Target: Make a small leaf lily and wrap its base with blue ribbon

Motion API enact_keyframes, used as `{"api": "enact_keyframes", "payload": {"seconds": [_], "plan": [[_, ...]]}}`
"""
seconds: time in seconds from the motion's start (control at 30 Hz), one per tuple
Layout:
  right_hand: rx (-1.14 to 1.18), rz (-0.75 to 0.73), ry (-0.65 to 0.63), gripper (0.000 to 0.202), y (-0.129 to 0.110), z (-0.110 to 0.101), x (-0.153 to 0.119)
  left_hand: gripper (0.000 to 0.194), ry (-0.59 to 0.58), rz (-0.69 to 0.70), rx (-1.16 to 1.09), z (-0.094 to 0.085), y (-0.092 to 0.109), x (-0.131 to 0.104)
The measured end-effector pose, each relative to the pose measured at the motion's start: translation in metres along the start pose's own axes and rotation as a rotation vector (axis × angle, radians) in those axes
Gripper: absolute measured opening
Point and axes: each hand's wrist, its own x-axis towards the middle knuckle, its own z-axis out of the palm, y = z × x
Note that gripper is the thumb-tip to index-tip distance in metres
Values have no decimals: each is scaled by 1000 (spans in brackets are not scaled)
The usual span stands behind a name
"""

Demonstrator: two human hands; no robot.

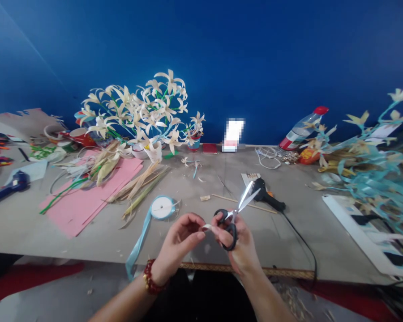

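Observation:
My right hand (240,239) has the black-handled scissors (234,215) looped on its fingers, the blades parted and pointing up and away. Its thumb and fingertips also pinch one end of a small pale curved strip (207,227), which looks like a petal piece. At the strip's other end, the fingertips of my left hand (184,239) are closed around it. Just beyond my left hand lies a roll of light blue ribbon (162,207), its loose tail running to the table's front edge. A black glue gun (267,197) rests past the scissors' tips.
Pale handmade flowers (154,103) stand in cups at the back left. Pink paper (87,197) and dried husks (144,183) lie on the left. A thin stick (245,203) crosses mid-table. On the right are a tilted bottle (300,129), a white power strip (356,232) and blue-stemmed flowers (379,179).

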Motion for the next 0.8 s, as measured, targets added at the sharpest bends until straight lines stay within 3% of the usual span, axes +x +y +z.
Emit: {"api": "enact_keyframes", "payload": {"seconds": [0.17, 0.27, 0.43, 0.5, 0.67, 0.8], "plan": [[50, -63, 74, 30, 5, 4, -3, 31, 104, -41, -214, 17, -7, 2], [18, -85, 50, 27, 9, 5, -4, 17, 120, 17, -168, 22, -8, 2], [-43, -56, 1, 30, 12, -1, -5, 13, 113, 39, -125, 22, -6, 2], [-65, -26, -63, 32, 12, -7, -7, 14, 117, 44, -120, 20, -3, 2], [-121, 97, -383, 45, 11, -26, -18, 14, 135, 90, -55, 15, 9, 1], [-148, 206, -470, 54, 12, -34, -24, 13, 103, 63, -43, 13, 12, 3]]}}
